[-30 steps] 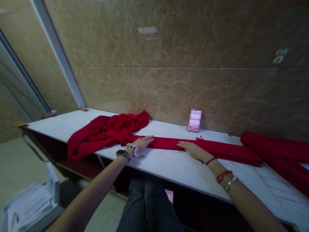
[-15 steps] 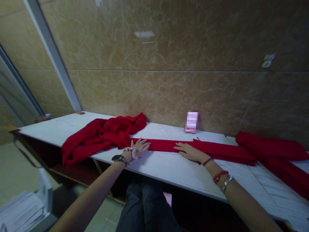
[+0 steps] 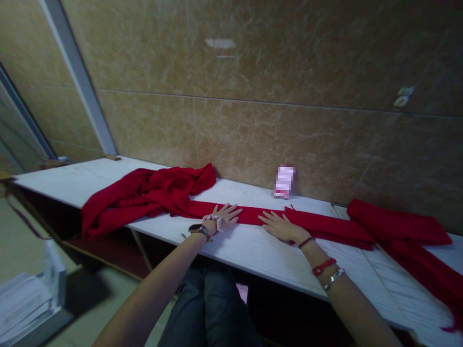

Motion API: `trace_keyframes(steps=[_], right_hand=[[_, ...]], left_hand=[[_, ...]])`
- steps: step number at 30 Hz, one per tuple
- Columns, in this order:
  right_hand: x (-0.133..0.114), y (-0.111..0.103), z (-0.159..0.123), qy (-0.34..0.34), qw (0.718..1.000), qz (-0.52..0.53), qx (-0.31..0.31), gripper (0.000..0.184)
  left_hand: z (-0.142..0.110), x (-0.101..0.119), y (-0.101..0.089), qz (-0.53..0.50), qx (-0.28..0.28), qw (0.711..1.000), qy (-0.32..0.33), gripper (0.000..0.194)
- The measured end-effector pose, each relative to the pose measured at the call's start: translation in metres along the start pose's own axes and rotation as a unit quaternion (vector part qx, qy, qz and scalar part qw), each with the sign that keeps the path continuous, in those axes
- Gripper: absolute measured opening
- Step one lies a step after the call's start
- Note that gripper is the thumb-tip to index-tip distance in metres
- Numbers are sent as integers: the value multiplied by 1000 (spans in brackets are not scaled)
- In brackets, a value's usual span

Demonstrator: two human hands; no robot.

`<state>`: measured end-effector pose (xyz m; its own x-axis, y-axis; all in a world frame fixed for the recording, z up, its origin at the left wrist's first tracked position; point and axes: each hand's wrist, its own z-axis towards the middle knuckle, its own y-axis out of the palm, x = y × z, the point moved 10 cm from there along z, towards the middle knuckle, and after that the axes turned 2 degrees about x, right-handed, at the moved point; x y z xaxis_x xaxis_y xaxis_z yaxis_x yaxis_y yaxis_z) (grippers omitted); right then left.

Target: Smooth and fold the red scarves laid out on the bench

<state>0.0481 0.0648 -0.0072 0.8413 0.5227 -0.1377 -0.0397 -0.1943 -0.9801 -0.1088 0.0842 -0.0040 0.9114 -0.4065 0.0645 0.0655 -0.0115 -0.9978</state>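
Observation:
A long strip of red cloth (image 3: pixel 249 215), folded narrow, lies along the white table (image 3: pixel 231 243). My left hand (image 3: pixel 224 217) rests flat on it with the fingers spread. Farther right, my right hand (image 3: pixel 280 226) also lies palm down on the strip, fingers apart. To the left the strip runs into a crumpled heap of the same red cloth (image 3: pixel 152 193), part of which hangs over the front edge. Beyond the strip's right end lies another folded red cloth (image 3: pixel 398 222), with a length trailing toward the front right.
A phone-like upright object (image 3: pixel 284 181), its face blurred out, leans against the tiled wall (image 3: pixel 253 130) behind the table. Below left stands a white box with papers (image 3: pixel 27 301). Dark open shelving (image 3: pixel 108 250) lies under the tabletop. A socket (image 3: pixel 401 100) is on the wall.
My left hand has slid right along the red strip, closer to my right hand. My right hand stays at about the same place on the cloth. The view has tilted slightly.

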Motion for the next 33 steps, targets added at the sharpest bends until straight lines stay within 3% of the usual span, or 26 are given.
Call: trace_keyframes(steps=[5, 7, 9, 12, 18, 20, 25, 28, 30, 33], right_hand=[[-8, -20, 7, 13, 994, -13, 108, 53], [-18, -21, 13, 14, 992, -2, 128, 54], [-23, -14, 20, 23, 994, 5, 110, 55], [-16, -6, 23, 45, 995, -3, 84, 54], [32, -15, 7, 128, 986, -19, 104, 50], [38, -23, 4, 144, 981, -29, 129, 49], [1, -28, 17, 86, 983, -29, 157, 51], [-19, -17, 25, 46, 990, -22, 133, 52], [-15, -12, 25, 46, 991, -21, 120, 51], [14, -12, 17, 87, 989, -26, 120, 49]], left_hand=[[2, 3, -5, 11, 0, 999, -34, 46], [10, 13, -9, 22, 30, 999, -41, 48], [17, 20, -10, 18, 52, 997, -46, 49], [23, 22, -1, -6, 34, 998, -57, 49], [16, 15, -5, -26, 44, 998, -46, 47], [15, 14, -7, -26, 47, 997, -47, 47], [20, 26, -12, -7, 91, 996, -15, 50], [22, 25, -6, -9, 71, 997, -27, 50], [22, 18, -2, -12, 47, 998, -50, 50], [19, 4, -2, -15, 37, 995, -92, 49]])
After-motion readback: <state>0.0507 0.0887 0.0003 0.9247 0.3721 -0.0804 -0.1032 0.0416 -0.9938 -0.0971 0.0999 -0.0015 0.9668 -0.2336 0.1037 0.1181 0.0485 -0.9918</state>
